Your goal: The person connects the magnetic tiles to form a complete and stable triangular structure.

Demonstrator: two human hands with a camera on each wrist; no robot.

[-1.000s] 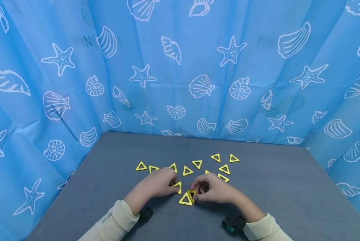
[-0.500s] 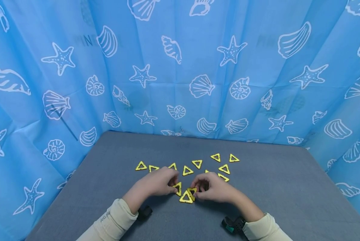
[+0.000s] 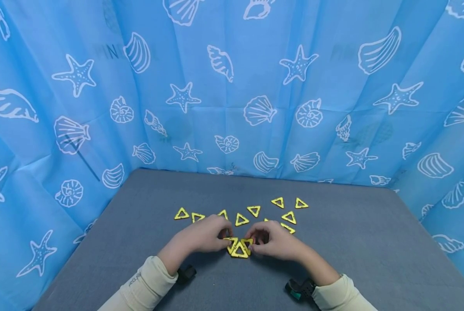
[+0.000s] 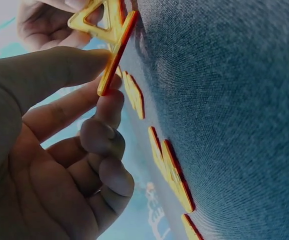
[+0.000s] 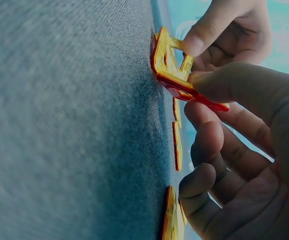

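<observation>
Three yellow, red-edged triangular tiles with open centres meet in front of me in the head view. The middle tile (image 3: 239,255) has its point away from me. My left hand (image 3: 204,235) pinches the left tile (image 4: 117,57) between thumb and fingers, its remaining fingers loosely curled. On the other side, my right hand (image 3: 278,244) grips the right tile (image 5: 177,84) by its outer corner, thumb on top. Both side tiles meet the slanted edges of the middle one and tilt up from it. Fingertips cover the outer corners of the side tiles.
Several more yellow triangular tiles lie scattered behind the hands, including one at the left (image 3: 181,217) and one at the far right (image 3: 301,206). Some are partly hidden by the hands. A grey cloth-covered table (image 3: 352,242) extends to a blue seashell curtain (image 3: 232,86).
The left tile has moved right and now meets the middle tile, closing the gap between them. The joined tiles have shifted slightly away from me. My right hand keeps its grip.
</observation>
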